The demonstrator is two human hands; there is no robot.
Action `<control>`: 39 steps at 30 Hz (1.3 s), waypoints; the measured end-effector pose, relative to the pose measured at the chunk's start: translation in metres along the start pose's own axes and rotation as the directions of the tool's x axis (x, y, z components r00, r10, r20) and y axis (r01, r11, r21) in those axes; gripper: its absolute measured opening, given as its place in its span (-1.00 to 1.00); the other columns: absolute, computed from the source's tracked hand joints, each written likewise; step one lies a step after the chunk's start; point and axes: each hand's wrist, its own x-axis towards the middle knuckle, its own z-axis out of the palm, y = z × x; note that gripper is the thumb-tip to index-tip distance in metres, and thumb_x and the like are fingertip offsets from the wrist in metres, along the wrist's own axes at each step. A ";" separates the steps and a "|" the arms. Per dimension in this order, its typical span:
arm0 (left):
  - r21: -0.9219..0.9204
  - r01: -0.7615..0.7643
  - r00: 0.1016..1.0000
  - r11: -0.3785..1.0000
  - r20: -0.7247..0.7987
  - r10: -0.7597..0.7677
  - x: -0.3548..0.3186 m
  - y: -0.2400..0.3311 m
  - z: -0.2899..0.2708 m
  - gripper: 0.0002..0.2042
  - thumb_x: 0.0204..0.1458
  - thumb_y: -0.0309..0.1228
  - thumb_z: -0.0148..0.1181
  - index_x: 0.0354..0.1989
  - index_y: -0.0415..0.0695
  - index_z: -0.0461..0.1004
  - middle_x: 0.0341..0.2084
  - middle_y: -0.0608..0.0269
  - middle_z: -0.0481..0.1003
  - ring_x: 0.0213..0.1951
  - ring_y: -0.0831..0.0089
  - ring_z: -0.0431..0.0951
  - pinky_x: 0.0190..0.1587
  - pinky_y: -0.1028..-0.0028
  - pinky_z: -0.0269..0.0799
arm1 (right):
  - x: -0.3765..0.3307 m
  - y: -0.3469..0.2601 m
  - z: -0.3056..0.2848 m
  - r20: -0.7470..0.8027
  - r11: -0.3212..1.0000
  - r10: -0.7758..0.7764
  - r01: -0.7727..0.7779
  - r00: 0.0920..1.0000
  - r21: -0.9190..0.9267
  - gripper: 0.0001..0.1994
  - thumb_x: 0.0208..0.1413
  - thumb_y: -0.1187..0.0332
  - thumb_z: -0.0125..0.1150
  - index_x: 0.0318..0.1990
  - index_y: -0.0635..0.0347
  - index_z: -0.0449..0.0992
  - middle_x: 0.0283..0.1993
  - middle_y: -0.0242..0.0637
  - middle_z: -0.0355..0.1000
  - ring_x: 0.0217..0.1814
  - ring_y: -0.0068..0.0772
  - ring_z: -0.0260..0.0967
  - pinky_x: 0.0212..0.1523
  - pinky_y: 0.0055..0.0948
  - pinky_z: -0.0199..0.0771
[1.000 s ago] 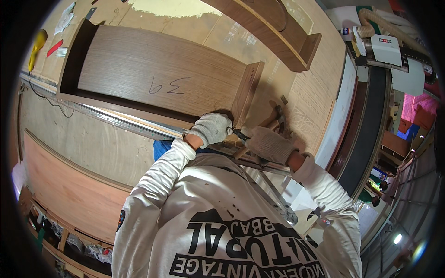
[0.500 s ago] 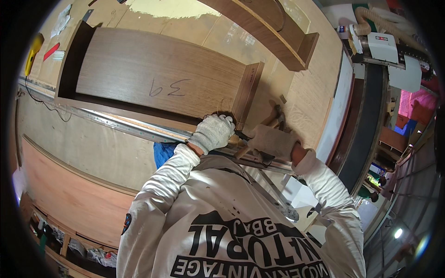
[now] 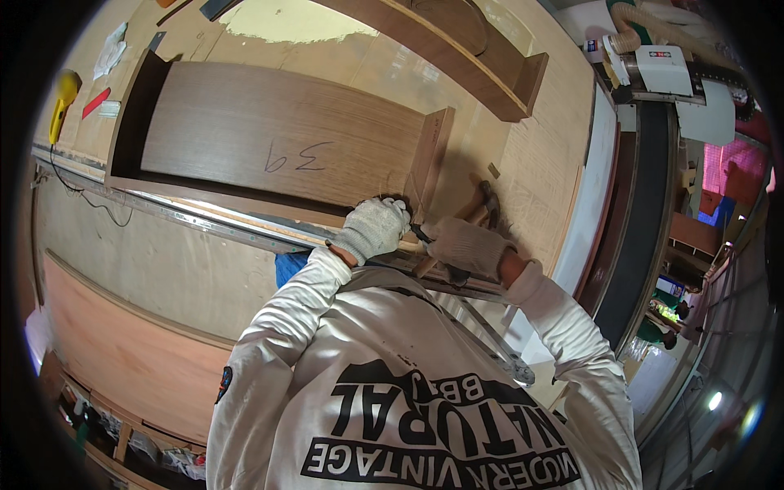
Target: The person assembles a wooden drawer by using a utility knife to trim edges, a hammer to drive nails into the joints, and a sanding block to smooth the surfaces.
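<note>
Head view looks down over the person's white long-sleeved printed shirt point(image 3: 425, 392) at a wide plywood-topped desk point(image 3: 163, 253). On it lies a long brown wood-veneer cabinet box point(image 3: 278, 131) with a dark open interior along its left and lower sides and a pencilled mark on its broad face.

At the box's lower right corner, about five o'clock from the pencil mark, the two gloved hands meet. Left hand point(image 3: 374, 229), in a white knit glove, has its grip curled and pressed down on the box's front edge beside the upright end panel point(image 3: 430, 159); whether it pinches anything small I cannot tell. Right hand point(image 3: 467, 245), in a grey-brown glove, has its grip wrapped around the wooden handle of a dark-headed hammer point(image 3: 482, 206), whose head points toward one o'clock just past the end panel.

A long aluminium straightedge rail point(image 3: 204, 220) runs along the desk under the box's front edge and passes beneath both hands. At ten o'clock, far off by the desk's left rim, lies a yellow power tool point(image 3: 64, 90). Another brown wooden cabinet frame point(image 3: 457, 57) lies at twelve o'clock, well apart from the hands.
</note>
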 end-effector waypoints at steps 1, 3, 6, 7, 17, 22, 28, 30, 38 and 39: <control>0.001 0.002 1.000 1.000 0.008 -0.002 0.000 0.000 0.003 -0.75 0.01 -0.29 0.25 -0.15 -0.08 0.62 -0.31 0.00 0.61 -0.24 0.02 0.66 -0.17 0.11 0.61 | -0.001 -0.002 0.001 0.030 0.999 -0.022 0.023 0.999 -0.042 -0.87 0.05 0.37 0.30 -0.37 0.20 0.71 -0.24 -0.14 0.59 -0.12 -0.07 0.62 -0.08 -0.18 0.64; 0.000 -0.032 0.999 0.999 -0.011 0.032 0.001 -0.004 0.007 -0.74 0.01 -0.28 0.26 -0.13 -0.07 0.62 -0.30 0.02 0.62 -0.23 0.02 0.66 -0.15 0.11 0.61 | -0.001 -0.011 -0.011 0.095 0.988 -0.067 0.079 0.993 -0.131 -0.86 0.03 0.37 0.30 -0.38 0.22 0.71 -0.23 -0.12 0.59 -0.13 -0.07 0.62 -0.09 -0.18 0.65; -0.014 -0.094 0.995 0.995 -0.032 0.094 0.001 -0.006 0.010 -0.73 0.01 -0.26 0.27 -0.14 -0.07 0.63 -0.29 0.03 0.63 -0.20 0.02 0.67 -0.10 0.10 0.60 | -0.002 0.000 0.006 -0.013 0.969 -0.152 0.146 0.988 -0.198 -0.79 0.22 0.37 0.14 -0.30 0.36 0.59 -0.37 -0.08 0.52 -0.22 -0.01 0.61 -0.12 -0.16 0.65; -0.021 -0.078 0.997 0.997 -0.009 0.078 0.002 -0.005 0.011 -0.73 0.02 -0.26 0.28 -0.13 -0.07 0.63 -0.29 0.02 0.63 -0.19 0.02 0.67 -0.08 0.10 0.60 | -0.003 0.001 0.012 0.008 0.995 -0.067 0.068 0.998 -0.077 -0.79 0.22 0.36 0.14 -0.27 0.37 0.59 -0.35 -0.04 0.52 -0.19 0.00 0.60 -0.11 -0.14 0.65; -0.384 0.018 0.987 0.923 0.154 0.045 0.025 -0.023 0.006 -0.80 0.13 -0.33 0.23 -0.16 -0.08 0.69 -0.21 -0.08 0.65 -0.13 -0.11 0.63 -0.02 0.13 0.56 | -0.028 -0.039 -0.013 0.036 0.742 0.475 -0.423 0.879 0.521 -0.56 0.17 0.39 0.08 0.18 0.42 0.42 -0.19 0.32 0.54 -0.07 0.31 0.57 -0.03 0.09 0.55; -0.320 0.180 0.935 0.930 0.350 -0.061 0.036 -0.024 -0.006 -0.68 0.14 -0.23 0.23 -0.02 -0.09 0.69 -0.12 -0.19 0.64 -0.02 -0.12 0.63 0.08 0.11 0.53 | -0.071 -0.035 -0.038 0.071 0.767 0.487 -0.466 0.870 0.441 -0.43 0.25 0.32 0.13 0.40 0.28 0.31 -0.09 0.23 0.56 -0.14 0.25 0.58 -0.01 0.06 0.56; -0.478 0.232 0.875 0.847 0.483 0.033 0.049 -0.032 -0.011 -0.63 0.01 -0.16 0.36 -0.10 -0.14 0.71 -0.23 -0.15 0.66 -0.16 0.02 0.69 -0.02 0.18 0.55 | -0.079 -0.037 -0.031 0.019 0.868 0.382 -0.365 0.924 0.338 -0.44 0.24 0.35 0.13 0.39 0.30 0.32 -0.20 0.17 0.54 -0.12 0.19 0.57 -0.04 0.02 0.58; -0.612 0.225 0.887 0.758 0.452 0.101 0.049 -0.045 -0.001 -0.65 -0.07 -0.18 0.44 -0.16 -0.13 0.73 -0.34 -0.07 0.67 -0.26 0.17 0.70 -0.11 0.25 0.55 | -0.075 -0.037 -0.025 0.034 0.858 0.406 -0.393 0.913 0.331 -0.44 0.23 0.36 0.12 0.39 0.31 0.32 -0.16 0.19 0.53 -0.09 0.19 0.57 -0.05 0.01 0.59; -0.603 0.193 0.954 0.774 0.300 -0.004 0.042 -0.043 0.003 -0.76 0.14 -0.23 0.34 -0.16 -0.10 0.73 -0.36 0.04 0.69 -0.32 0.20 0.69 -0.15 0.33 0.58 | -0.064 -0.044 -0.027 0.112 0.933 0.332 -0.343 0.937 0.111 -0.32 0.22 0.30 0.05 0.50 0.34 0.19 -0.12 0.15 0.54 -0.11 0.06 0.59 -0.16 -0.01 0.56; -0.607 0.195 0.960 0.771 0.279 -0.023 0.041 -0.041 0.000 -0.76 0.15 -0.21 0.33 -0.16 -0.10 0.73 -0.35 0.03 0.69 -0.30 0.18 0.70 -0.14 0.32 0.58 | -0.063 -0.045 -0.026 0.103 0.929 0.333 -0.345 0.937 0.137 -0.33 0.23 0.28 0.05 0.49 0.34 0.20 -0.12 0.14 0.54 -0.12 0.05 0.59 -0.17 -0.01 0.56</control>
